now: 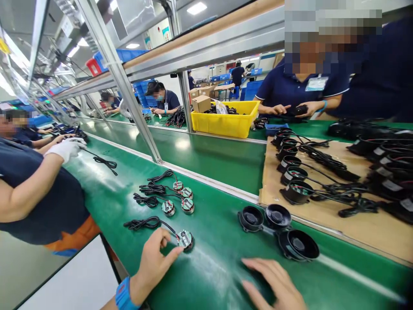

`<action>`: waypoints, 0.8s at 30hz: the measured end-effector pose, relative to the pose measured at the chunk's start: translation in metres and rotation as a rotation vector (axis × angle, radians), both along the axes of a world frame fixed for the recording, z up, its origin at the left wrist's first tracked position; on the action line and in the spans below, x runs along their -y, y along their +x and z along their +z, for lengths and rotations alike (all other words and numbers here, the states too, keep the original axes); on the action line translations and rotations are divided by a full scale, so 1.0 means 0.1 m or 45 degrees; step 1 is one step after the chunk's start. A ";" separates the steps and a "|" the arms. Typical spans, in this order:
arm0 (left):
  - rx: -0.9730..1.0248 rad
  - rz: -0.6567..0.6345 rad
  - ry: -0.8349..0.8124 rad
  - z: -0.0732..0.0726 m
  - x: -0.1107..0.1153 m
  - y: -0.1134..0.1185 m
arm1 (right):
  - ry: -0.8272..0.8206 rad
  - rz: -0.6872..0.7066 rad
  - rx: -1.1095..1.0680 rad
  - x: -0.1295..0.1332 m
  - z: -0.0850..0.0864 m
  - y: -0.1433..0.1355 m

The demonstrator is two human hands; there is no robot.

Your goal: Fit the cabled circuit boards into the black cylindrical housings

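My left hand (158, 260), wearing a blue wristband (124, 296), is beside a small round motor with a green circuit board (185, 239). Its thumb reaches the motor's near edge, and the fingers are apart, arched by the black cable (146, 222). My right hand (275, 286) hovers over the green bench with its fingers spread and nothing in them. Closest to it is a round black fan housing (298, 244), with two smaller-looking housings (251, 218) (278, 216) behind. Beyond my left hand lie several more motors (168, 208) with bundled black cables.
A brown board (322, 168) at the right carries several black fan housings with cables. A metal post (135, 90) rises from the bench. A yellow bin (222, 122) stands behind. One co-worker's gloved hand (66, 148) is at the left; another person (303, 86) handles a black part across the bench.
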State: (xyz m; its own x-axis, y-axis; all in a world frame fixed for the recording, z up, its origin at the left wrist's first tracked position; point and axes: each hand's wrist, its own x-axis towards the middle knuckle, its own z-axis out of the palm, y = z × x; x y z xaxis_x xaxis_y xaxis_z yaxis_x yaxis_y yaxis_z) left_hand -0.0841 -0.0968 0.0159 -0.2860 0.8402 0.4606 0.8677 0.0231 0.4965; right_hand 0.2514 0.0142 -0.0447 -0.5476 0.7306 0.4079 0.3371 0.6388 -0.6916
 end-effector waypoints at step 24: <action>0.188 -1.283 -0.363 -0.08 -0.82 1.12 | -0.710 -0.061 -0.088 0.27 0.55 0.07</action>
State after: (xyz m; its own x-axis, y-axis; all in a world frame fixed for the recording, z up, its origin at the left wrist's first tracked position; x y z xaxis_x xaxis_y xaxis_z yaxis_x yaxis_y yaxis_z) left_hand 0.0283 -0.0151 0.0084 0.5670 0.7921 0.2262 0.4822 -0.5418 0.6884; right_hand 0.2584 -0.0129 0.0105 -0.4940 0.8694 -0.0135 0.2985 0.1550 -0.9418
